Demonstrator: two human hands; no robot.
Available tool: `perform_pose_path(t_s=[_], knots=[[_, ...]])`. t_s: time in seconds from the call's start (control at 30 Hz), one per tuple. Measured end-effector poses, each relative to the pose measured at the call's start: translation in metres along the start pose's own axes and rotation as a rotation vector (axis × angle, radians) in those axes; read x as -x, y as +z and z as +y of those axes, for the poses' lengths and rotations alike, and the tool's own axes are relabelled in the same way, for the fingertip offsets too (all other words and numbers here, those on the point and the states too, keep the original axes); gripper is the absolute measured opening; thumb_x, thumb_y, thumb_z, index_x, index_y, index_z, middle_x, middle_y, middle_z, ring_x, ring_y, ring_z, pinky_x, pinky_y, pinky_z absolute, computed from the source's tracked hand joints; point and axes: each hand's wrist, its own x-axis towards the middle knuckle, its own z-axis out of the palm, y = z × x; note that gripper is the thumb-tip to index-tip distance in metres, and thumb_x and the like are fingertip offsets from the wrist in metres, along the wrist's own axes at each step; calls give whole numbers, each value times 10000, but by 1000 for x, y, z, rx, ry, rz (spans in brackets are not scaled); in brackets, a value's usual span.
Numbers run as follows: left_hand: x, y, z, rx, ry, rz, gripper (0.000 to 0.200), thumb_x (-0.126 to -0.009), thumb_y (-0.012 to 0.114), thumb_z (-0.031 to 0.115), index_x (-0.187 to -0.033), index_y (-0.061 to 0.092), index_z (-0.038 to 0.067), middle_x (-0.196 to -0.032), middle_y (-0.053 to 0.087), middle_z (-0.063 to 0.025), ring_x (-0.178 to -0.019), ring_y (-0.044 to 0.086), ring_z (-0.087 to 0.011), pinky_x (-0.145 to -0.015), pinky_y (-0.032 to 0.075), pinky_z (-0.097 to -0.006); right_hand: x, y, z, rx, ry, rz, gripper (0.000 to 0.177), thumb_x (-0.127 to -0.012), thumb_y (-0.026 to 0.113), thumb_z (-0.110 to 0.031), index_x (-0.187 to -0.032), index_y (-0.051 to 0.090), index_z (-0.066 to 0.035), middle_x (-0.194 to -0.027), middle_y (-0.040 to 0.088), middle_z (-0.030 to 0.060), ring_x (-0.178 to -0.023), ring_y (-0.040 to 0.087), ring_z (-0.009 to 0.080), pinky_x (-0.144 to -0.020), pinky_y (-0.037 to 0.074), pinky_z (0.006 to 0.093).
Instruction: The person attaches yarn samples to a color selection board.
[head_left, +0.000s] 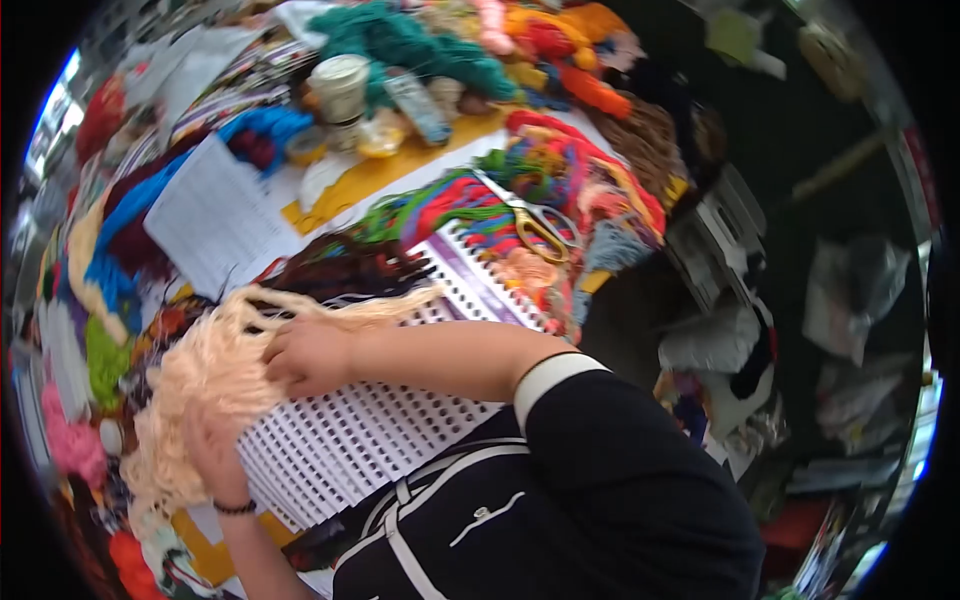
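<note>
Far left: loose pink yarn (70,440) and green yarn (105,360) at the table edge.

Cream yarn bundle (200,385) lies over the left end of the white plastic mesh canvas (370,430), with some strands trailing across it.

Left hand (215,450), with a dark wristband, is sunk under the bundle. Its fingers are hidden, so the grip cannot be told.

Right hand (310,355) has its fingers curled shut on the bundle's strands, knuckles on the mesh. The hands are near each other, with yarn between them.

Judgement: best to work a few strands at a time, pinned flat against the mesh so the holes stay visible. The loose tails look prone to tangling.

Surface: printed sheet (215,215), lidded tub (340,85), scissors (535,225) on a multicoloured yarn heap (590,190), and bare strips of yellow tabletop (400,165).

Right: dim floor with cluttered bags (850,290).
</note>
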Motion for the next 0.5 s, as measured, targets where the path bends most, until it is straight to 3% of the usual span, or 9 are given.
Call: perform_pose_path(t_s=[0.07, 0.2, 0.23, 0.3, 0.33, 0.37, 0.4, 0.43, 0.5], knots=[[18, -17, -6, 151, -162, 75, 419, -903, 468, 68, -1310, 412, -17, -1272, 484, -155, -1140, 479, -228, -970, 361, -305, -7, -17, -7, -314, 216, -104, 299, -734, 649, -258, -974, 646, -79, -1017, 617, 114, -955, 568, 301, -843, 441, 409], [70, -49, -39, 65, -323, 137, 402, -939, 443, 113, -1324, 407, 2, -1236, 515, -136, -1082, 512, -222, -944, 383, -313, 31, -113, -32, -82, 253, 286, 285, -744, 653, -228, -961, 616, -46, -977, 614, 149, -938, 572, 318, -809, 461, 391], [82, -58, -40, -34, -352, 161, 389, -939, 441, 123, -1313, 428, 16, -1187, 546, -107, -1028, 539, -212, -909, 409, -308, 45, -144, -24, -54, 324, 254, 306, -758, 656, -231, -1007, 606, -62, -984, 615, 150, -924, 584, 314, -787, 466, 400], [116, -82, -59, 57, -466, 256, 403, -931, 456, 168, -1308, 433, 28, -1205, 548, -99, -1036, 536, -189, -898, 408, -295, 92, -184, 19, 225, 524, 517, 395, -797, 655, -269, -1146, 569, -104, -925, 653, 113, -864, 624, 270, -748, 485, 386], [121, -87, -61, 155, -587, 344, 419, -923, 470, 213, -1304, 439, 40, -1223, 549, -91, -1043, 533, -165, -887, 408, -282, 114, -219, 25, 167, 772, 561, 385, -795, 659, -252, -1153, 580, -135, -893, 671, 97, -837, 639, 252, -728, 498, 358], [117, -82, -22, 151, -582, 348, 419, -923, 470, 213, -1304, 439, 40, -1223, 549, -91, -1043, 533, -165, -887, 408, -282, 150, -240, 80, 184, 820, 674, 343, -795, 656, -220, -1125, 605, -141, -887, 677, 99, -799, 648, 234, -692, 500, 336], [111, -72, 47, 6, -483, 401, 341, -889, 503, 171, -1202, 536, 40, -1230, 528, -129, -1034, 540, -243, -860, 448, -340, 176, -271, 88, 463, 786, 786, 289, -801, 623, -180, -1085, 634, -129, -887, 674, 105, -796, 649, 217, -689, 498, 319], [107, -63, 87, -137, -383, 453, 279, -855, 536, 128, -1101, 633, 39, -1237, 507, -166, -1025, 546, -320, -833, 488, -398, 204, -297, 106, 445, 976, 869, 286, -798, 590, -141, -1078, 647, -134, -905, 672, 111, -814, 648, 225, -703, 498, 319], [135, -85, 23, -286, -315, 464, 278, -855, 532, 121, -1091, 633, 13, -1182, 536, -187, -1020, 546, -322, -792, 498, -392, 261, -337, 136, 586, 1136, 741, 313, -772, 592, -136, -1079, 653, -141, -954, 667, 123, -863, 637, 250, -759, 490, 338]])
